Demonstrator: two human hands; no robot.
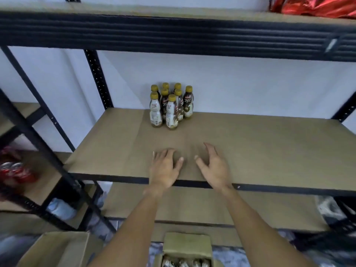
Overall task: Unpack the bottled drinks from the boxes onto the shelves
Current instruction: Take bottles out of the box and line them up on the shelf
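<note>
Several brown drink bottles point(171, 105) with gold caps stand clustered at the back of the middle shelf point(269, 151), against the white wall. My left hand point(164, 168) and my right hand point(213, 166) hover side by side over the shelf's front edge, both empty with fingers spread. They are well in front of the bottles. On the floor below, between my forearms, an open cardboard box point(187, 249) shows the tops of more bottles.
A second cardboard box point(55, 249) sits at the lower left. A neighbouring black rack on the left holds red cans point(15, 171). A red package point(316, 5) lies on the top shelf at right. A lower shelf point(212, 205) spans beneath.
</note>
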